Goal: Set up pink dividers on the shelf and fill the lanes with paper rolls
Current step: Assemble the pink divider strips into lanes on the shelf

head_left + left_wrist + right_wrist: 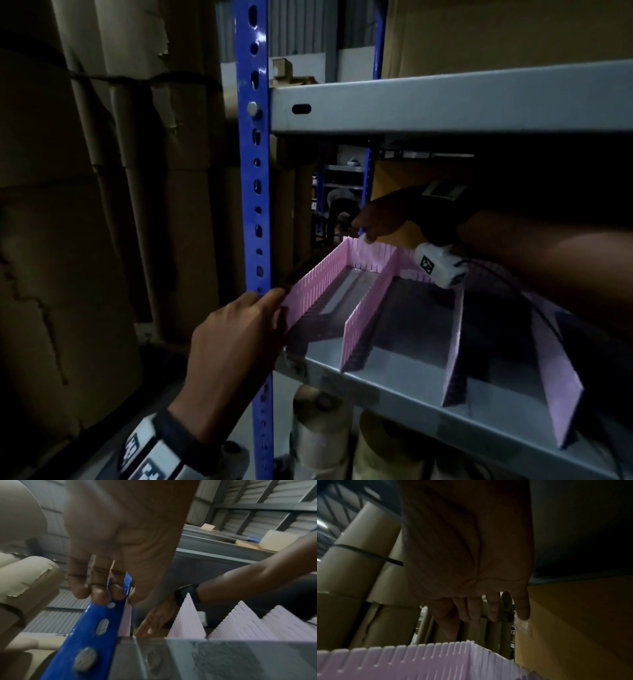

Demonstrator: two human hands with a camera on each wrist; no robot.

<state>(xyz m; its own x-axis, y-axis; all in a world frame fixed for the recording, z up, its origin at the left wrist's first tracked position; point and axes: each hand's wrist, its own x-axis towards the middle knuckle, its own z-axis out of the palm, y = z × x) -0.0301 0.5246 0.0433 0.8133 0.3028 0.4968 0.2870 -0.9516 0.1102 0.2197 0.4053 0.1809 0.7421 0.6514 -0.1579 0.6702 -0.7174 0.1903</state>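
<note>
Dim warehouse aisle, brown cardboard tubes stacked at 9 o'clock, and a grey metal shelf [394,380] bolted to a blue perforated steel upright [255,192]. On it sit pink slotted plastic dividers [368,305] standing on edge, front to back, slotted into a pink cross strip [370,255] along the back around 12 o'clock, which I'd guess keeps them upright and evenly spaced. Left hand [236,346] pinches the front end of the outermost pink divider [308,286] at 9 o'clock, right beside the upright, probably steadying it. Right hand [380,216] reaches deep to the back corner, fingers relaxed and extended over the cross strip, not clearly gripping anything. Lanes have no paper rolls in them yet; some pale paper rolls [318,435] sit on the level below, around 6 o'clock.
</note>
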